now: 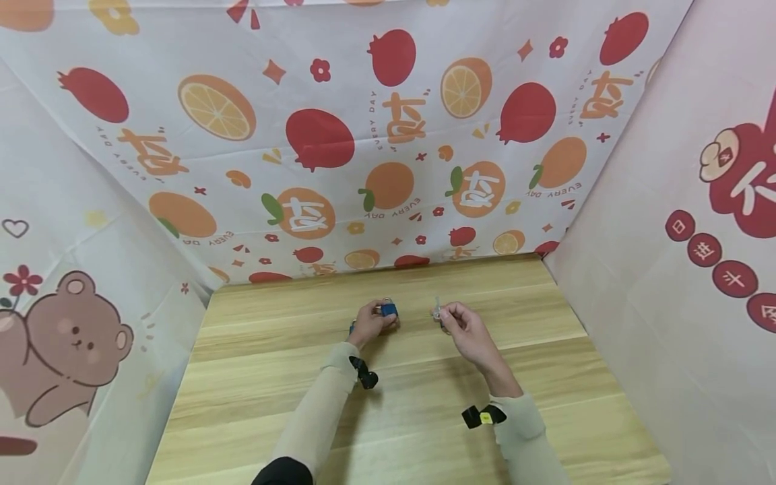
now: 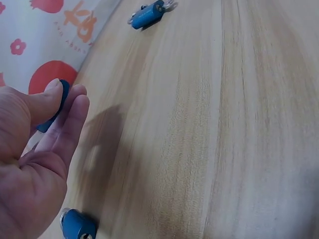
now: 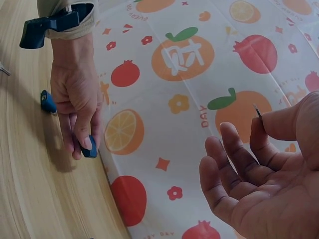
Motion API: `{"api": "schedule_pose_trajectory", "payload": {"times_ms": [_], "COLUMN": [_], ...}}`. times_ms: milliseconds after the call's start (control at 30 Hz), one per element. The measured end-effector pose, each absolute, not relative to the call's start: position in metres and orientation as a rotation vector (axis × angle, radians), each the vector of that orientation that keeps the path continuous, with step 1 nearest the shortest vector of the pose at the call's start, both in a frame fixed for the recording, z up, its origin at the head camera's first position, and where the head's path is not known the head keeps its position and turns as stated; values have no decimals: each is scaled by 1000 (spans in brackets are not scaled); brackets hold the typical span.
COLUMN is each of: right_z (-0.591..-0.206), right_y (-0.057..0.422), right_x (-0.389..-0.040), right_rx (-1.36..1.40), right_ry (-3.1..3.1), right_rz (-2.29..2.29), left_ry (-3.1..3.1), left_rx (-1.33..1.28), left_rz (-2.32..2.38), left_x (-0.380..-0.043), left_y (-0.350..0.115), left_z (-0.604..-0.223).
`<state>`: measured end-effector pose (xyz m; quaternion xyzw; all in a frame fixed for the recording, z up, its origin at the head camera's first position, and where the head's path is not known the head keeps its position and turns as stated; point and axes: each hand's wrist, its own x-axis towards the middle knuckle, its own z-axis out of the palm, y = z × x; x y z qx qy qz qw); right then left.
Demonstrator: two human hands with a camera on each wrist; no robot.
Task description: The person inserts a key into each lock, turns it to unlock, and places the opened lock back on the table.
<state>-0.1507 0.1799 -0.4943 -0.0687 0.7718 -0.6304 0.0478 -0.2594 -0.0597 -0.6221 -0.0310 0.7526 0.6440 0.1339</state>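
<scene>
My left hand (image 1: pixel 370 323) pinches a blue padlock (image 1: pixel 389 309) between thumb and fingers; its shackle points away from me in the head view. In the left wrist view the held padlock (image 2: pixel 63 99) is partly hidden by the thumb. My right hand (image 1: pixel 471 335) pinches a small key (image 1: pixel 437 307) between thumb and index finger, its thin metal tip (image 3: pixel 256 109) sticking up in the right wrist view. A second blue padlock (image 2: pixel 78 224) lies on the table by my left wrist. Another blue padlock (image 2: pixel 148 17), with metal parts at both ends, lies farther off.
The wood-grain table (image 1: pixel 273 377) meets a fruit-printed cloth (image 1: pixel 339 188) at its far edge. Pale printed cloths (image 1: pixel 42 222) hang at both sides. A black camera strap (image 1: pixel 362 372) sits on my left wrist, another (image 1: pixel 485 416) on my right.
</scene>
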Motion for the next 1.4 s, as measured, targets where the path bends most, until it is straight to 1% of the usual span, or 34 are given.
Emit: {"api": "schedule_pose_trajectory", "payload": {"times_ms": [100, 300, 400, 767, 1400], "right_z": [-495, -495, -495, -494, -497], "right_y": [180, 180, 179, 179, 177], "right_x": [-151, -153, -153, -151, -154], "right_rx": [-190, -163, -165, -127, -143], "right_ry": [2349, 2351, 2350, 2326, 2348], "right_rz": [-1930, -1946, -1942, -1955, -1937], "left_ry": [2233, 2113, 2142, 2155, 2051], "left_rx": [-73, -43, -29, -15, 93], "left_rz": [1844, 1990, 1990, 2013, 2139], "left_x": [-258, -255, -253, -249, -248], "left_y": [-60, -53, -50, -48, -41], "left_z": [-622, -616, -612, -591, -571]}}
